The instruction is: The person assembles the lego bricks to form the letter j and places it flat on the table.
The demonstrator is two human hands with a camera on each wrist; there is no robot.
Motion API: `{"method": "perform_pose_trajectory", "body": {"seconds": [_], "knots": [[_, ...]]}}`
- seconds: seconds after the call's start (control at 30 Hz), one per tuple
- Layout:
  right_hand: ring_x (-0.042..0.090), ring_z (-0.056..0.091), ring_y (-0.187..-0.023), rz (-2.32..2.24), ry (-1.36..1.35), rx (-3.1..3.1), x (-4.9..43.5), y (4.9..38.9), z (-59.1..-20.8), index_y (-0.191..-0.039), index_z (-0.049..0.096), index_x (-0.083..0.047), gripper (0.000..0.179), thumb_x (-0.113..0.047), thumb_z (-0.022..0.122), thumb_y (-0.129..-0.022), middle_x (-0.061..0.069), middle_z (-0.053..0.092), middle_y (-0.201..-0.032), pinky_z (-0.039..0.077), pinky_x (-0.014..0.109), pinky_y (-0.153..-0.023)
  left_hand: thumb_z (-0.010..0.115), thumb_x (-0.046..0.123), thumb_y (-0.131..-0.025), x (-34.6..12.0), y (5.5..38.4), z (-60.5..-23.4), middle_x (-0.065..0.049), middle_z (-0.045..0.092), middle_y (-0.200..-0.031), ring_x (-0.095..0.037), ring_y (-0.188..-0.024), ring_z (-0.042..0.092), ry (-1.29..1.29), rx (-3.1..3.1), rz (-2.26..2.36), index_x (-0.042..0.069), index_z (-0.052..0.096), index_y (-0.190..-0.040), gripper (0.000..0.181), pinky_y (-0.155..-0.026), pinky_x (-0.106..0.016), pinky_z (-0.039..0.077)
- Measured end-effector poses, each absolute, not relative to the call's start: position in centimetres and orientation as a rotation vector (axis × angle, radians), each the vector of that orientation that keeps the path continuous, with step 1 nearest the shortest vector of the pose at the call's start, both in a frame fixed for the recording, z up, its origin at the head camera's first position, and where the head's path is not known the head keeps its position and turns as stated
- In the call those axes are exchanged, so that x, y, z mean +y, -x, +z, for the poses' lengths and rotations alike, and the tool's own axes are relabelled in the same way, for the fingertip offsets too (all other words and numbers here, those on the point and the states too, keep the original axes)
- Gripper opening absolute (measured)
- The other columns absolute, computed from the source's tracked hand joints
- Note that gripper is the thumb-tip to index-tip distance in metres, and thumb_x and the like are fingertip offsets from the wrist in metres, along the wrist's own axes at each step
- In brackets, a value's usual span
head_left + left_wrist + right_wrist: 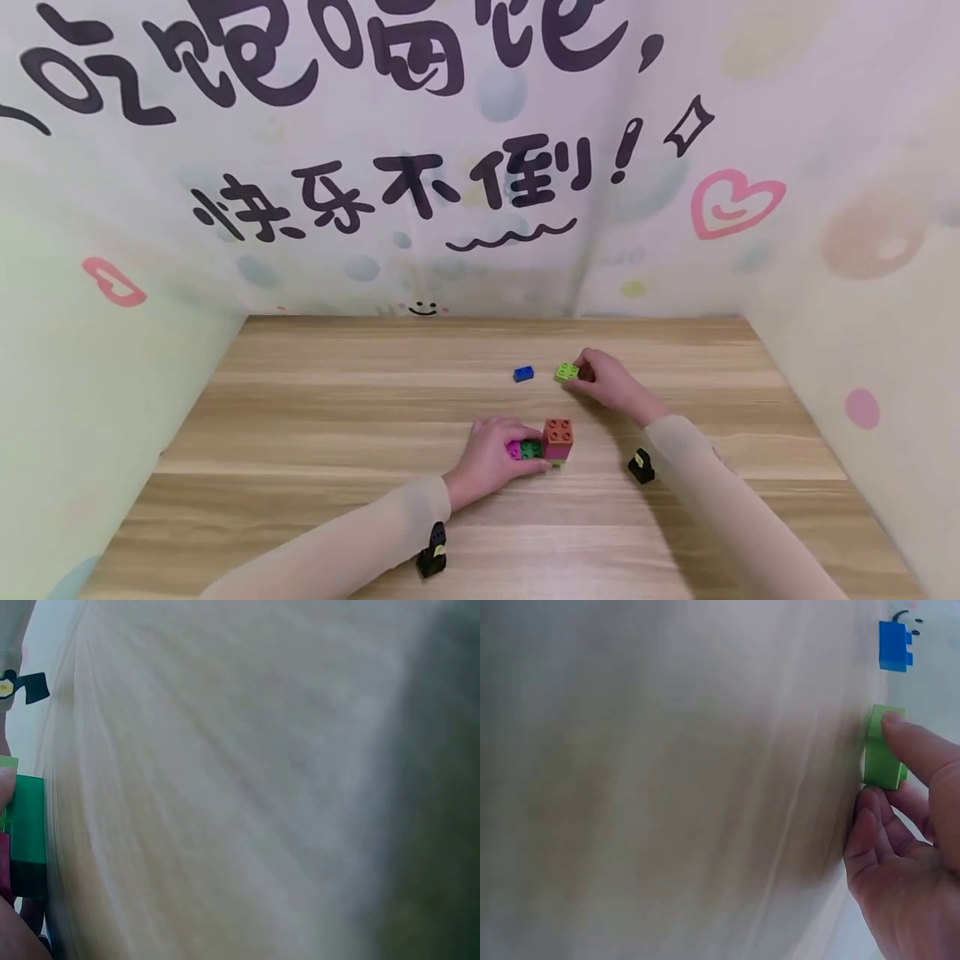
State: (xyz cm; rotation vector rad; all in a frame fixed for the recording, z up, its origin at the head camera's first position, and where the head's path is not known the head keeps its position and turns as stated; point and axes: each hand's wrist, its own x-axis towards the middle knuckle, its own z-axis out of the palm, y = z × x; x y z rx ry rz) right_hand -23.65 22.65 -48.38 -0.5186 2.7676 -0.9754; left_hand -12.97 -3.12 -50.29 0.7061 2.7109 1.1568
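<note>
My left hand (495, 457) grips a cluster of toy building bricks low at the table, its thumb and fingers on either side. In the cluster are a magenta brick (513, 449), a dark green brick (531, 449) and a taller stack topped by an orange brick (557, 430). The left wrist view catches only the dark green brick (28, 836) and bits of its neighbours at its left edge. Farther back, my right hand (611, 385) pinches a lime green brick (566, 372) between thumb and fingers. In the right wrist view this lime brick (883, 754) sits close over the wood.
A small blue brick (523, 374) lies on the wooden table (337, 392), left of the lime brick. Printed fabric walls (360, 275) enclose the table at the back and both sides. Black devices (432, 552) are worn at the wrists.
</note>
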Motion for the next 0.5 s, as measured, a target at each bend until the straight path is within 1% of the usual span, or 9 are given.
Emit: {"method": "perform_pose_trajectory", "body": {"seconds": [0.17, 0.4, 0.5], "knots": [[0.021, 0.060, -0.090, -1.000, 0.525, 2.741, 23.0, 23.0, -48.8, -0.110, 0.064, 0.000, 0.027, -0.019, 0.077, -0.095, 0.009, 0.066, -0.099, 0.052, 0.038, -0.083, 0.086, 0.046, -0.085, -3.3, 12.8, -50.4, 0.006, 0.074, -0.119, -0.015, -0.113, 0.061, -0.691, 2.710, 1.149, 0.023, 0.078, -0.121, 0.044, -0.103, -0.045, 0.035], [0.023, 0.064, -0.094, -1.036, 0.529, 2.700, 23.7, 21.8, -48.2, -0.110, 0.066, -0.001, 0.026, -0.020, 0.077, -0.095, 0.009, 0.069, -0.102, 0.055, 0.043, -0.087, 0.085, 0.047, -0.085, -3.1, 13.0, -50.2, 0.006, 0.074, -0.121, -0.016, -0.116, 0.061, -0.706, 2.711, 1.146, 0.023, 0.077, -0.122, 0.045, -0.102, -0.044, 0.035], [0.021, 0.066, -0.096, -1.019, 0.518, 2.695, 23.9, 21.0, -48.1, -0.112, 0.066, -0.003, 0.027, -0.021, 0.077, -0.096, 0.007, 0.070, -0.104, 0.056, 0.043, -0.089, 0.085, 0.047, -0.085, -3.1, 13.1, -50.2, 0.006, 0.074, -0.121, -0.016, -0.115, 0.062, -0.705, 2.706, 1.148, 0.023, 0.077, -0.122, 0.045, -0.102, -0.044, 0.035]]}}
